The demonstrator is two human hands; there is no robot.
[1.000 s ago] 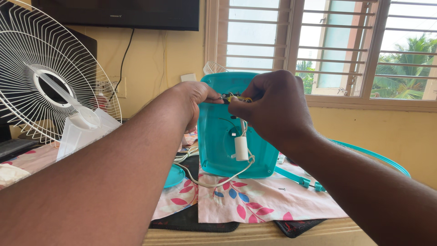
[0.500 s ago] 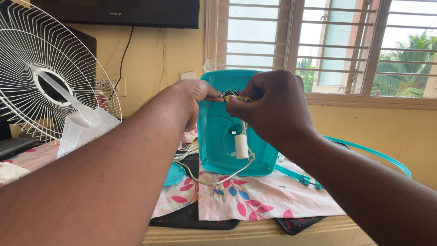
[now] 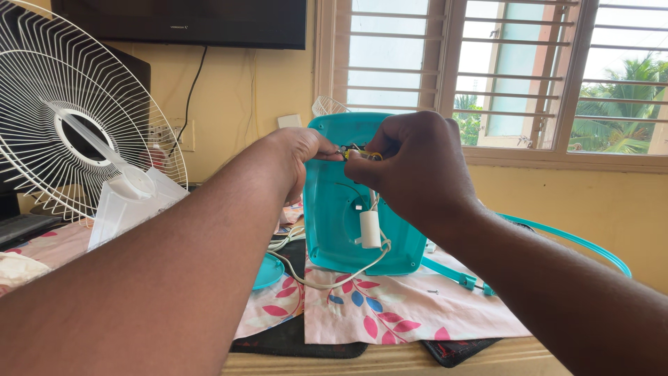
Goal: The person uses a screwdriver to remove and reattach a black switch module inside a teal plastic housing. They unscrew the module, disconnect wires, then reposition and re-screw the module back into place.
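A teal plastic fan housing (image 3: pixel 341 216) stands upright on a floral cloth (image 3: pixel 390 306), its open inner side facing me. A small white cylinder (image 3: pixel 370 230) hangs inside it on thin wires, and a white cord (image 3: pixel 327 278) loops out at the bottom. My left hand (image 3: pixel 299 157) and my right hand (image 3: pixel 410 170) meet at the housing's top edge, both pinching a small bundle of yellow and dark wires (image 3: pixel 358 153). The fingertips hide most of the wire ends.
A white wire fan guard (image 3: pixel 69 118) with a translucent blade stands at the left. A thin teal ring (image 3: pixel 577 240) lies at the right behind my arm. A round teal cap (image 3: pixel 268 271) lies on the cloth. A dark screen hangs above; a barred window is behind.
Both hands stay at the housing's top edge, fingers shifting slightly on the wires. The view has hardly moved.
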